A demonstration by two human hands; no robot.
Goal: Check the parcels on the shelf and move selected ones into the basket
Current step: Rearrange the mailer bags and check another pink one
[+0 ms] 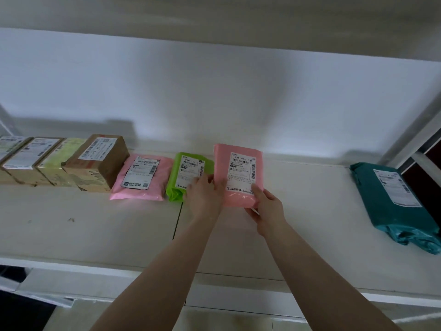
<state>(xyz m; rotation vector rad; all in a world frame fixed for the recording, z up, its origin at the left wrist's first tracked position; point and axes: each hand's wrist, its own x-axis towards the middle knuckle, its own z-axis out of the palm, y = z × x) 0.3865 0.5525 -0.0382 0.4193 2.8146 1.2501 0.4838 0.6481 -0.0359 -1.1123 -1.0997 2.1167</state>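
Observation:
A pink parcel with a white label is tilted up off the white shelf, label facing me. My right hand grips its lower right corner, thumb on the label. My left hand holds its left edge, fingers lying over the green parcel beside it. Left of that lies another pink parcel. No basket is in view.
A row of cardboard boxes stands at the shelf's left end. A teal parcel lies at the far right near the shelf's metal upright. The shelf above overhangs. The shelf's front edge runs below my forearms.

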